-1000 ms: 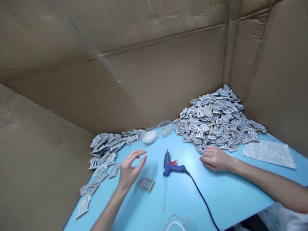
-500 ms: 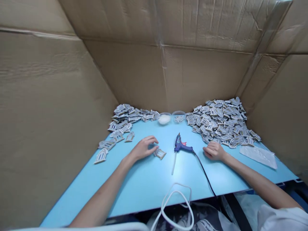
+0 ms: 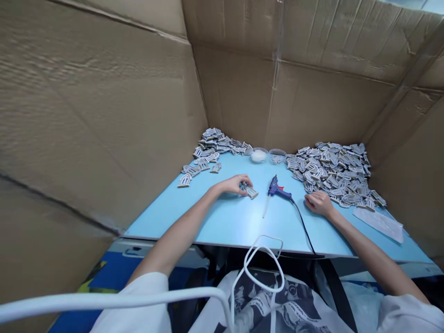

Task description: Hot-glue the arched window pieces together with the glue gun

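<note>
My left hand (image 3: 236, 184) rests on the blue table with thumb and fingers closed on the edge of a small arched window-shaped piece (image 3: 251, 192), grey-white with a tan rim. To the right of that piece lies a blue glue gun (image 3: 277, 190), nozzle pointing away, with a red trigger and a whitish glue stick (image 3: 266, 206) sticking out of its back. My right hand (image 3: 319, 203) lies as a loose fist on the table, right of the glue gun and near the big pile. Nothing shows in its curled fingers.
Arched pieces form a large pile (image 3: 336, 173) at the right and a smaller one (image 3: 213, 141) at the back left. Two clear dishes stand behind, one with white material (image 3: 258, 156). A plastic bag (image 3: 379, 224) lies right. A white cable (image 3: 265, 286) loops in front; cardboard walls surround the table.
My view has swung left and tilted down, so my lap now shows. My left fingers have closed onto the arched piece. My right hand and the glue gun have stayed in place.
</note>
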The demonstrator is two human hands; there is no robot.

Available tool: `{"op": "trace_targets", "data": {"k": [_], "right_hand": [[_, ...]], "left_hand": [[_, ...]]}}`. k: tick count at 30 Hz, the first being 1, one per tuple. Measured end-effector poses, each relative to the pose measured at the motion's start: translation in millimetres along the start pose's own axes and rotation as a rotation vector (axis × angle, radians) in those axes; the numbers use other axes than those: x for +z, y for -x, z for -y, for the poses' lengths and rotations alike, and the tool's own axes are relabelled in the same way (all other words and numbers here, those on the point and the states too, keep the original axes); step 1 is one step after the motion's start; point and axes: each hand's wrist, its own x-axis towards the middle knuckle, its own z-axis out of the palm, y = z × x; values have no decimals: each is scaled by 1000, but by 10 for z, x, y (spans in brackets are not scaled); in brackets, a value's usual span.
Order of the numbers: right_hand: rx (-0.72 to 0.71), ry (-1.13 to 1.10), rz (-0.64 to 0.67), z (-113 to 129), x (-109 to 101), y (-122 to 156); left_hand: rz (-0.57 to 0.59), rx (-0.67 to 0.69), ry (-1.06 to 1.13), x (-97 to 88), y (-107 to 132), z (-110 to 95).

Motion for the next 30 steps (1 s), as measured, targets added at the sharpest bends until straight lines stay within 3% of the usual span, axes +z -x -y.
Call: {"op": "trace_targets", "data": {"k": [7,14,24,30], "right_hand": [[79,-33,69,237,-48,-341],[250,-285,123,583,283,-880],[529,-1049,33,347,436,-775],[684,-1221,0,295,446,-780]], "left_hand": [[-53,41,24,73,-50,66],[-109,44,19,181,-104,68],[-131,-20,65,413,-319,84],[-82,-34,27,470,-479,24]]}}
